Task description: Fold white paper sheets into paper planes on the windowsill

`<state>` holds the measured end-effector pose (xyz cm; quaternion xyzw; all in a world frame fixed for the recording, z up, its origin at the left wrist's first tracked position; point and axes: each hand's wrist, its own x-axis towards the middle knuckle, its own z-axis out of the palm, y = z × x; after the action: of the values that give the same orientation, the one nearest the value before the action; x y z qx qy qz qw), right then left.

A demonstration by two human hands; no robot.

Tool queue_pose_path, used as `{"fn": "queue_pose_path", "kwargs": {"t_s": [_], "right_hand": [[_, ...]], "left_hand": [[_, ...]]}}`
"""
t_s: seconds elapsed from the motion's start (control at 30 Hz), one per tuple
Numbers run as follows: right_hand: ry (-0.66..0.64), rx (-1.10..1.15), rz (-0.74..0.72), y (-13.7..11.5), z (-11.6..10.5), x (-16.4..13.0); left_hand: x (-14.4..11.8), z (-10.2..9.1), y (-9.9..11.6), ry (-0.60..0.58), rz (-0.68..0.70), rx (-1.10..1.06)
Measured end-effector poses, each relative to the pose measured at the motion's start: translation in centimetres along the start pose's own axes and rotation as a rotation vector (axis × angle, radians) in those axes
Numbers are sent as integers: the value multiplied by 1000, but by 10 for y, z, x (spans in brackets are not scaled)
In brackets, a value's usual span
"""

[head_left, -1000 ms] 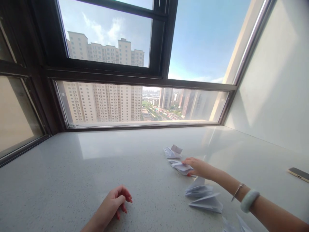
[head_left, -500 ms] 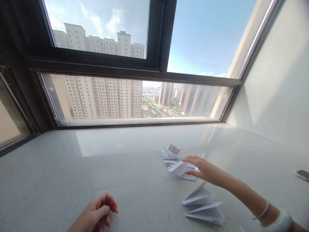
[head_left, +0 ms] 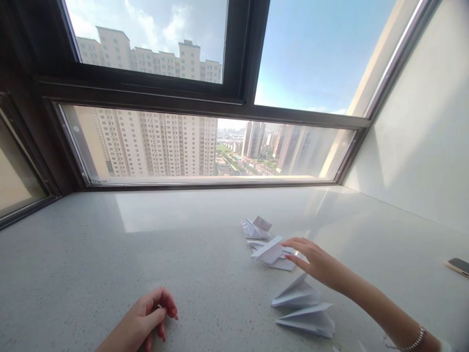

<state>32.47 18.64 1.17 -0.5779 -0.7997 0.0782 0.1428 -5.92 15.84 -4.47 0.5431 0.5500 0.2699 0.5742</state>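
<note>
My right hand (head_left: pixel 306 256) reaches in from the right over several folded white paper pieces. Its fingers are apart, with the fingertips at the right end of a folded paper piece (head_left: pixel 267 250) that lies tilted on other folded paper. Behind that sits another folded paper piece (head_left: pixel 255 228). Nearer to me are two pleated, pointed pieces that look like paper planes, a rear paper plane (head_left: pixel 297 294) and a front paper plane (head_left: pixel 308 321). My left hand (head_left: pixel 152 315) rests on the pale surface at lower left, fingers loosely bent, with nothing visible in it.
The speckled white sill (head_left: pixel 91 254) runs back to a dark window frame (head_left: pixel 205 186), with tall buildings outside. A dark flat object (head_left: pixel 458 266), perhaps a phone, lies at the right edge. A white wall (head_left: pixel 425 146) bounds the right side. Paper tips show at the bottom edge.
The tilted paper piece under my right hand has turned slightly, and my right fingers sit a little farther off it. My left hand stays nearly still. The view has shifted a little.
</note>
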Motion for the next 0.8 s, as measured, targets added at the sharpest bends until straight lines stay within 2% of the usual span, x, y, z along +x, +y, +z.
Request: {"fn": "queue_pose_path", "kwargs": {"t_s": [0.17, 0.27, 0.4, 0.47, 0.53, 0.6, 0.73, 0.8], "right_hand": [[61, -17, -47, -20, 3, -5], [116, -27, -26, -25, 4, -12], [177, -25, 67, -31, 5, -43], [172, 0, 98, -43, 9, -63], [105, 58, 88, -65, 16, -76], [-5, 131, 22, -95, 22, -78], [-204, 215, -122, -159, 38, -45], [-224, 243, -209, -179, 53, -21]], "left_hand": [[-7, 6, 12, -2, 5, 47], [-8, 6, 14, 6, 22, 51], [-9, 5, 13, -5, 52, 57], [-9, 5, 11, -8, 66, 58], [-8, 6, 10, -12, 77, 55], [-8, 5, 10, -22, 90, 48], [-9, 3, 12, -50, 86, 15], [-8, 2, 13, -46, 97, -12]]}}
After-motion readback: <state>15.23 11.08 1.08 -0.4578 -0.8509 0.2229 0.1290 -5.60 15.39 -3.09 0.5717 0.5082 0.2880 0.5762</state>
